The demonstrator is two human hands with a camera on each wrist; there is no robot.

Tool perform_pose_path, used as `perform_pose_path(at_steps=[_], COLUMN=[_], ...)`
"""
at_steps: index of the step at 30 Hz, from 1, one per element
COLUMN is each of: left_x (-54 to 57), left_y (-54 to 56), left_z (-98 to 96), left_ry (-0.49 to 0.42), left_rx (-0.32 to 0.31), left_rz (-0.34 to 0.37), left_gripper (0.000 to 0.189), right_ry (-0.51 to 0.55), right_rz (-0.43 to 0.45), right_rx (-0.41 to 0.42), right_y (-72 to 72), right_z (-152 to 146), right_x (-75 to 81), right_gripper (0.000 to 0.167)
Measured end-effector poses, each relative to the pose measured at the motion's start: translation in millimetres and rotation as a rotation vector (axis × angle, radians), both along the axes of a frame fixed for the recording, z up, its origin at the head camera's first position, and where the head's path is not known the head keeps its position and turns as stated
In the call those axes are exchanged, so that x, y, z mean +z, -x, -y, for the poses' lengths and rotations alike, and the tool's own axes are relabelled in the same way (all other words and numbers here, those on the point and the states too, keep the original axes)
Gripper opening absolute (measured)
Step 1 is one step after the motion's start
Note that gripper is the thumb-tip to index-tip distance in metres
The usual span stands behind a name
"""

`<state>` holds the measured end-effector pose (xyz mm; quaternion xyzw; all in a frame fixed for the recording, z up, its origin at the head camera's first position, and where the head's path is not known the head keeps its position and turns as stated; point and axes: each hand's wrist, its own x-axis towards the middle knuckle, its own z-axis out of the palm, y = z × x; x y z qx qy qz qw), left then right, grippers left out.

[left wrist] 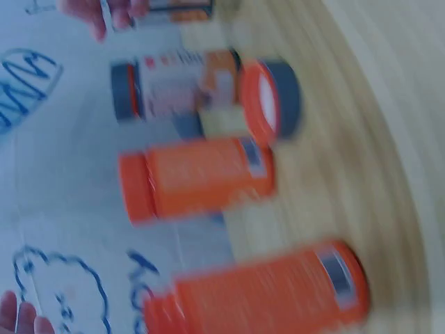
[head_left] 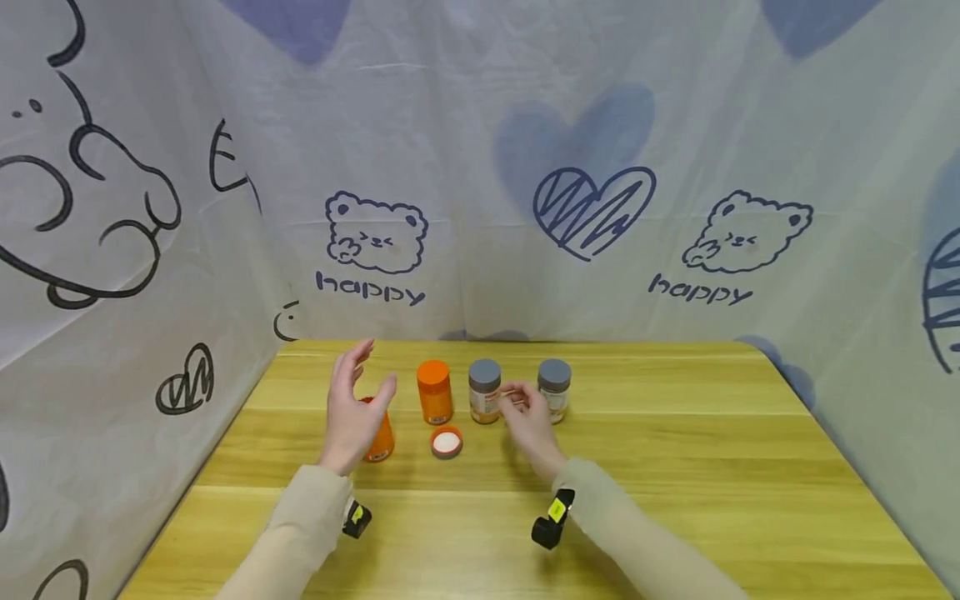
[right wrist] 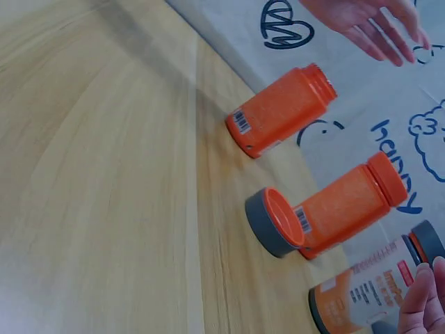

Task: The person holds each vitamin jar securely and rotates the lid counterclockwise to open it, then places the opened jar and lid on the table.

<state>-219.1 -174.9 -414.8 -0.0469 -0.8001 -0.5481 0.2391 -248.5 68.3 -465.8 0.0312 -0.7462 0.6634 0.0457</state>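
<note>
My left hand (head_left: 354,425), its fingers spread and holding nothing, hovers over an uncapped orange bottle (head_left: 381,446). The bottle stands upright, and its threaded neck (right wrist: 321,82) shows in the right wrist view. My right hand (head_left: 531,425) has loosely bent fingers with nothing visible between them. It is beside a grey-lidded jar (head_left: 484,404) with a white and orange label; in the right wrist view the fingertips (right wrist: 417,296) overlap this jar near its lid. Between the hands, a grey screw cap (head_left: 447,443) lies with its orange inside and white liner facing up.
An orange bottle (head_left: 434,396) with an orange cap stands behind the loose cap. A second grey-lidded jar (head_left: 556,383) stands to the right, partly behind my right hand. The wooden table (head_left: 675,467) meets a printed cloth (head_left: 480,275) at its back and sides.
</note>
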Motion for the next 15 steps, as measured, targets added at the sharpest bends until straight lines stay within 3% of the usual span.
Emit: perform_pose_path(at_steps=[3,6,11,15], left_x=[3.6,1.1,-13.0,-25.0], left_y=[2.8,7.9,18.3,25.9], left_z=[-19.3,-37.6,-66.2,-78.7], left_ry=[-0.015,-0.035,-0.07,-0.11], left_rx=[0.012,0.029,0.041,0.1], left_rz=[-0.063,-0.068,0.056,0.126], left_gripper=[0.059,0.061,0.072,0.081], right_ry=[0.043,0.067,0.096,0.097], right_rz=[0.011,0.015,0.036,0.054], right_rx=[-0.011,-0.017,-0.063,-0.077], right_y=[0.4,-1.1,-4.4,-3.3], right_z=[-5,-10,-20,-22], right_x=[4.3,7.3,1.5,-8.6], right_gripper=[0.03,0.03,0.028,0.028])
